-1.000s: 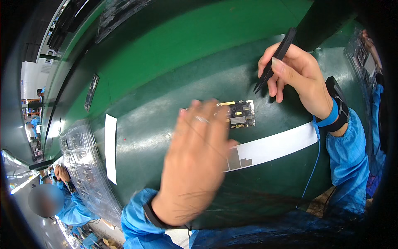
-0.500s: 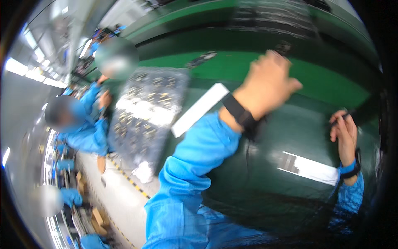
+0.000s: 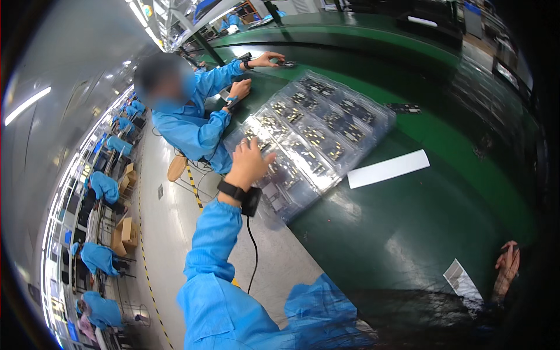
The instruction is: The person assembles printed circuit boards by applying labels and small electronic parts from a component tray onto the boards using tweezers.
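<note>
My left hand point(image 3: 249, 165) is over the left end of a clear plastic tray point(image 3: 318, 182). Its fingers are apart and nothing shows in them; a black strap with a small box and a cable circles the wrist. Small dark and gold circuit boards point(image 3: 321, 143) fill the tray's compartments. At the right edge, my right hand point(image 3: 507, 263) has its fingers bent together, and what they hold, if anything, cannot be made out. Next to it lies a white strip with grey labels point(image 3: 462, 281). A plain white strip point(image 3: 389, 169) rests on the table right of the tray.
Across the tray, a co-worker in blue point(image 3: 189, 125) reaches out, one hand point(image 3: 268, 59) at a small dark board point(image 3: 286, 63). Another dark board point(image 3: 405, 108) lies on the green belt point(image 3: 443, 125) beyond the tray. A stool point(image 3: 177, 168) stands on the floor at left.
My view has swung left. My left hand has moved from above the green belt to the tray. My right hand now sits lower at the right edge. The co-worker's arm now reaches over the belt.
</note>
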Available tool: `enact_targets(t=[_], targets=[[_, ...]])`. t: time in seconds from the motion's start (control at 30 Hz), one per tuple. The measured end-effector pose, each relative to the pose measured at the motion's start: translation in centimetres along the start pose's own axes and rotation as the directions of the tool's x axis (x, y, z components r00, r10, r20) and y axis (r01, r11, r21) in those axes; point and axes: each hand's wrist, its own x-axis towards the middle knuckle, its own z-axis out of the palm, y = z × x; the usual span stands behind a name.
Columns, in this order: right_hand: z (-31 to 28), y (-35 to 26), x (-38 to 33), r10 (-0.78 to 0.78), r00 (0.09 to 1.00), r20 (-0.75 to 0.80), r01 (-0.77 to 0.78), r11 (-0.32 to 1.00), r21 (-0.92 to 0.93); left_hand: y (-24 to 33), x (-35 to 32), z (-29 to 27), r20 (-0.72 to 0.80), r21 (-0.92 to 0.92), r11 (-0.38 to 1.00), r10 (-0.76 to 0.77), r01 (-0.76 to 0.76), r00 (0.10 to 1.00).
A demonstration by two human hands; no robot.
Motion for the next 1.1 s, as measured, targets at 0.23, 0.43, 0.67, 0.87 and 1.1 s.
enact_targets(t=[0.23, 0.43, 0.67, 0.87, 1.1], targets=[[-1.2, 1.2, 0.0, 0.037, 0.998, -0.058, -0.035, 0.999, 0.037, -7.0, 10.7, 4.6, -0.024, -0.29, 0.957, -0.008, 0.001, 1.0], [-2.1, 1.8, 0.3, -0.014, 0.998, -0.066, 0.012, 1.0, -0.02, -8.8, 11.4, 3.1, 0.106, -0.282, 0.959, 0.002, 0.028, 0.994], [-2.7, 1.3, 0.2, -0.037, 0.994, -0.106, 0.041, 0.999, 0.036, -8.0, 13.9, -0.3, 0.046, -0.817, 0.576, 0.013, 0.03, 0.999], [-0.4, -0.9, 0.0, -0.012, 0.999, -0.045, 0.013, 1.0, 0.012, -7.3, 15.9, 2.8, 0.064, -0.62, 0.782, 0.132, -0.065, 0.989], [3.3, -3.4, -0.4, 0.024, 0.99, -0.14, -0.024, 1.0, 0.001, -10.6, 16.4, 2.8, -0.05, -0.469, 0.853, 0.235, -0.231, 0.971]])
